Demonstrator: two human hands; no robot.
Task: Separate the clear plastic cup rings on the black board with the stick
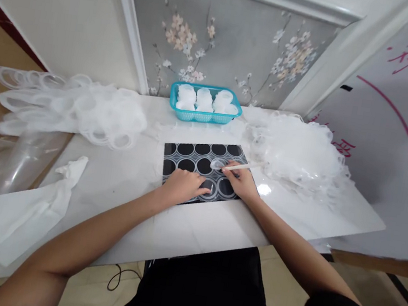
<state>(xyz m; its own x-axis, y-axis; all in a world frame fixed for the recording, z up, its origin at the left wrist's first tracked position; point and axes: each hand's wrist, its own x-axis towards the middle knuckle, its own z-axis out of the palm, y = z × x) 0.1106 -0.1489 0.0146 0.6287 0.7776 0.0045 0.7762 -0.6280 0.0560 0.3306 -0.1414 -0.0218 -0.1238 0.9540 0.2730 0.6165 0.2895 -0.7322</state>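
Observation:
A black sheet (186, 164) with rows of round cut-outs outlined in pale rings lies on the white table. My left hand (183, 187) rests on its lower left part, thumb stretched toward a ring and the other fingers laid over the sheet. Between the fingers of my right hand (242, 182) is a thin white pen-like stick (239, 167), slanting up to the right. At its lower left end a clear round piece (217, 164) lies over the sheet; whether my right fingertips also touch this piece, I cannot tell.
Behind the sheet a blue basket (203, 117) holds stacks of white round pieces. Piles of translucent ring-cut film lie left (95, 111) and right (300, 149). Crumpled white paper (32, 209) and clear plastic film (14, 165) are at the left edge. A whiteboard (386, 165) stands right.

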